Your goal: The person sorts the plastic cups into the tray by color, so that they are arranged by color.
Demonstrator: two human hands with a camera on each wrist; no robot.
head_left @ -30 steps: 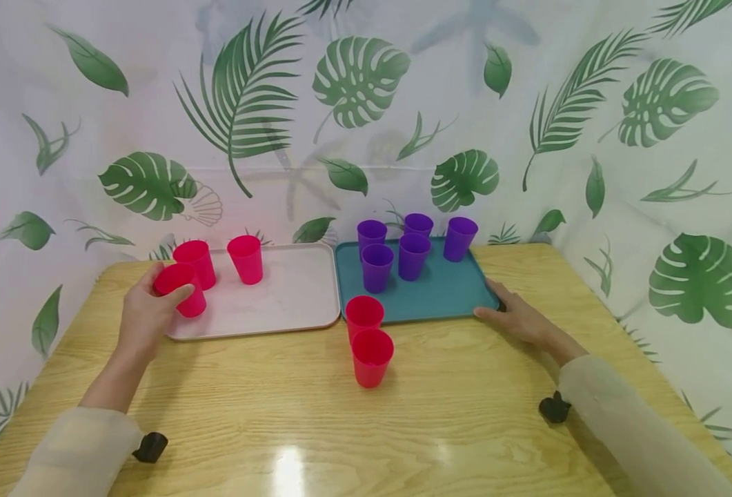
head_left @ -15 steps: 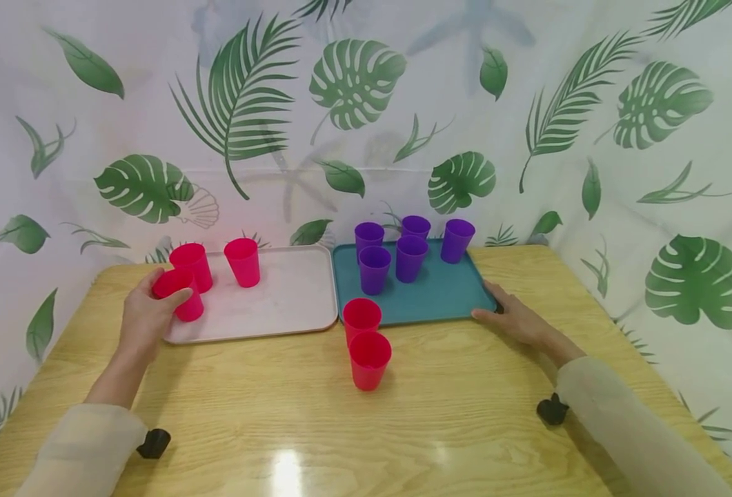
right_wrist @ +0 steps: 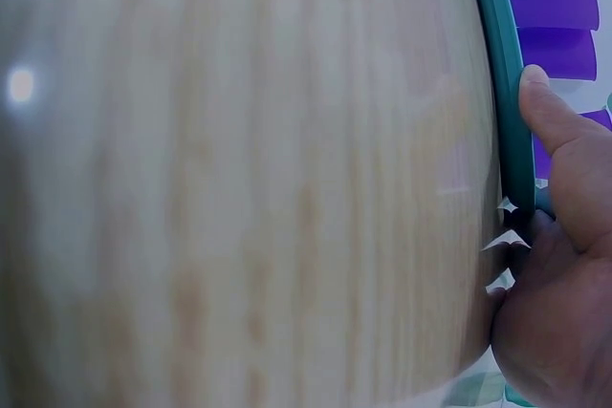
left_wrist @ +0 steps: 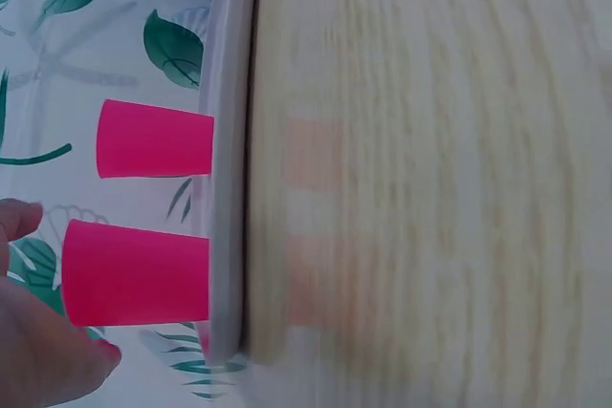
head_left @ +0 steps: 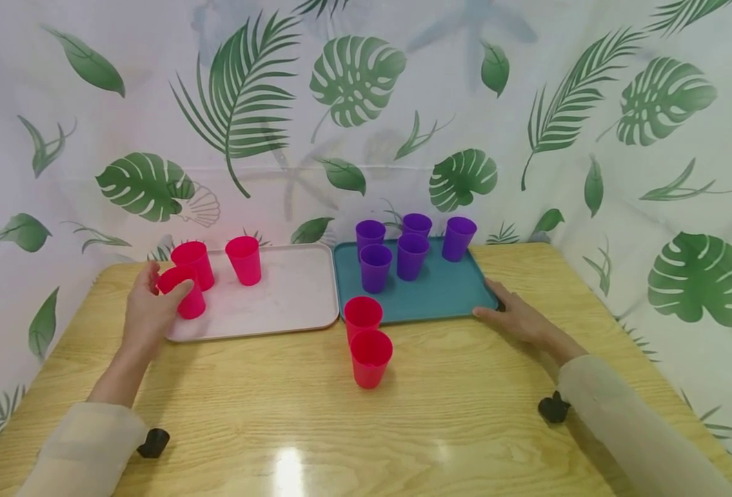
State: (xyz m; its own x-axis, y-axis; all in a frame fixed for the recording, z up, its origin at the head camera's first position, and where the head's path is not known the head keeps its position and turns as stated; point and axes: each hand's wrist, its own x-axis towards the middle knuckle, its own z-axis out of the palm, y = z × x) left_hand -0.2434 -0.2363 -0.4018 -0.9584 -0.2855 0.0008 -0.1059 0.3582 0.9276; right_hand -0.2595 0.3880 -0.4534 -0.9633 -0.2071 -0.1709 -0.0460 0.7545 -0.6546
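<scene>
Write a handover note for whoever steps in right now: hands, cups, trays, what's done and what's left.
Left hand: grips a red cup standing at the front left of the pink tray.
Right hand: fingers rest on the front right corner of the teal tray, holding nothing else.
Done: three red cups on the pink tray, counting the gripped one; five purple cups on the teal tray.
Left: two red cups stand on the table in front of the trays, probably bound for the pink tray.

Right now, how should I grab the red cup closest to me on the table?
Wrap your fingers round the side wall of the nearest red cup, coming from the front. It stands upright, mouth up, with bare table before it; the second red cup crowds its back.
</scene>
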